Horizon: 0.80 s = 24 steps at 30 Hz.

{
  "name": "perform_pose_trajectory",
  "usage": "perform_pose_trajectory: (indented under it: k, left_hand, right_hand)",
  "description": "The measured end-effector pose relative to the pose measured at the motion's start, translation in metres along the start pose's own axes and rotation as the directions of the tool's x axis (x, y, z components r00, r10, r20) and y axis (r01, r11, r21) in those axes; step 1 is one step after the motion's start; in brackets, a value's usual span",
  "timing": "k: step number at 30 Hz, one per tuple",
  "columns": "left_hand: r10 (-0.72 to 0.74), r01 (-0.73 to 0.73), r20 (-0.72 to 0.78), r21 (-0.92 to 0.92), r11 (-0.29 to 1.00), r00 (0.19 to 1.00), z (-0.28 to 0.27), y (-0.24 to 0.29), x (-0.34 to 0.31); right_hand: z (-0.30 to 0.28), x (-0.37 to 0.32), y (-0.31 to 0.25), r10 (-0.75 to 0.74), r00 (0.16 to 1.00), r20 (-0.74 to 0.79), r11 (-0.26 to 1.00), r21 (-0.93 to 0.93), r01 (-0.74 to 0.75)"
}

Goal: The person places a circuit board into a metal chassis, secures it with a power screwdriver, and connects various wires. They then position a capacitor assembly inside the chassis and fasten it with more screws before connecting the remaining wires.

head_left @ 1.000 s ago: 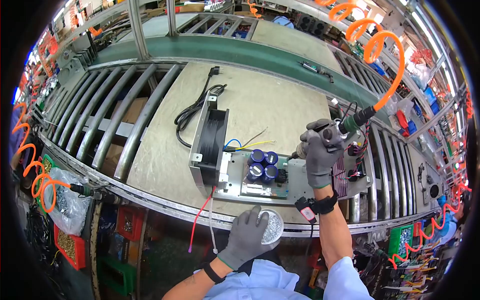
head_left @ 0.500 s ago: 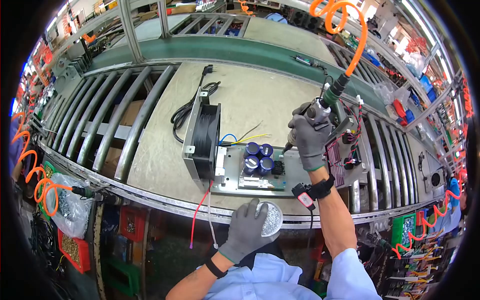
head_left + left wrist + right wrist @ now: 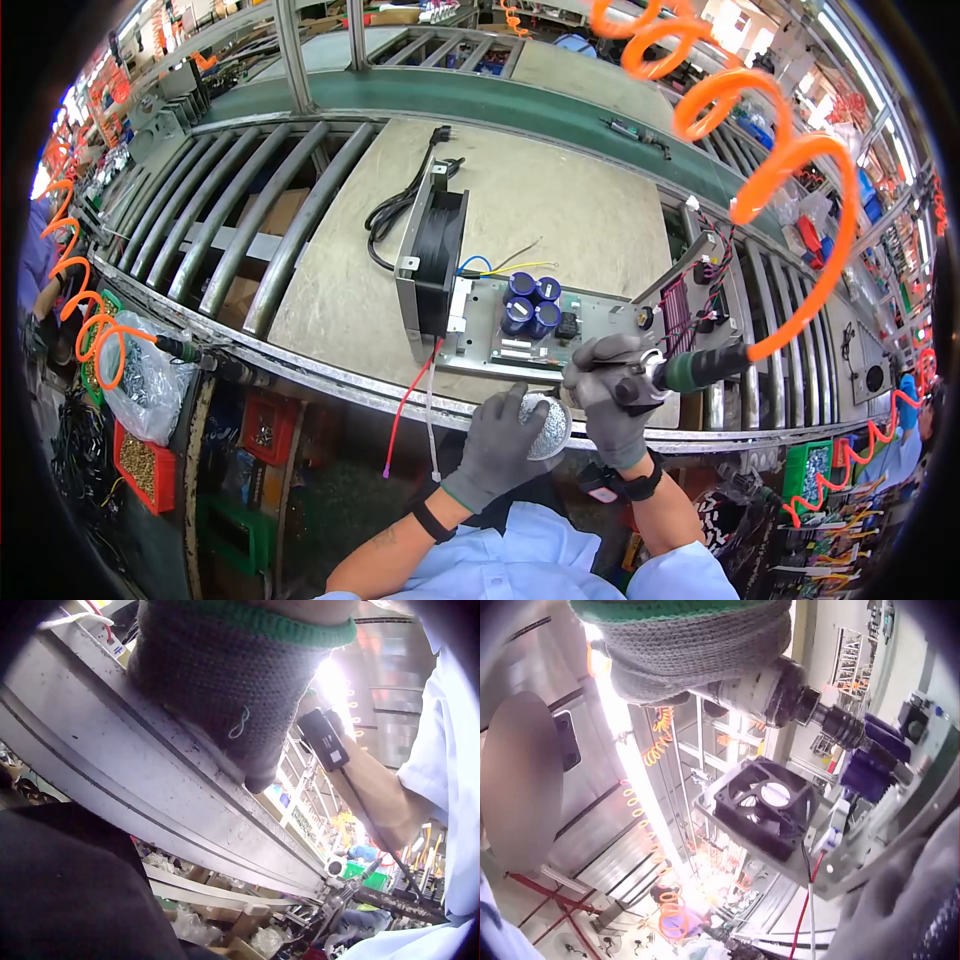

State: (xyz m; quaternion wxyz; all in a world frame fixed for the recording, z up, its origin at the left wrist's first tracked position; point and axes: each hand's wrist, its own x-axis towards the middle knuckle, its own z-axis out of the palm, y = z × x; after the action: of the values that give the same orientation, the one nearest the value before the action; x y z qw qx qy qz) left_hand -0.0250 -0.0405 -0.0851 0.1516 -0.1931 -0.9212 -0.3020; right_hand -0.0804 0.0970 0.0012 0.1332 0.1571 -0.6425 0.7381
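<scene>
My gloved left hand (image 3: 500,440) grips a white bowl (image 3: 569,428) of small silver screws (image 3: 549,425) in front of the bench edge. In my gloved right hand (image 3: 606,410) is a pneumatic screwdriver (image 3: 648,380), its nose pointing left, close over the bowl. Its tip is hidden by the hand in the head view. Beyond both hands lies a metal chassis (image 3: 600,318) with a black fan (image 3: 440,255) upright at its left end and blue capacitors (image 3: 532,305) on a circuit board. The right wrist view shows the screwdriver (image 3: 769,694) under the glove cuff.
An orange coiled hose (image 3: 800,160) runs from the screwdriver up to the right. A black power cord (image 3: 385,215) lies behind the fan; red (image 3: 410,405) and white wires hang over the front edge. Metal rollers (image 3: 230,220) flank the board. Parts bins (image 3: 150,470) stand lower left.
My right hand has brought the screwdriver from above the chassis down and toward me, beside the bowl. My left hand keeps its hold on the bowl in nearly the same place.
</scene>
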Motion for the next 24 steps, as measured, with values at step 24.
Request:
perform_pose_trajectory:
  k: [24]
  left_hand:
    - [-0.007, 0.01, 0.04, -0.067, 0.998, 0.999, 0.0, -0.009, 0.001]
  right_hand:
    - [0.061, 0.12, -0.03, -0.068, 0.994, -0.086, 0.968, 0.237, 0.086]
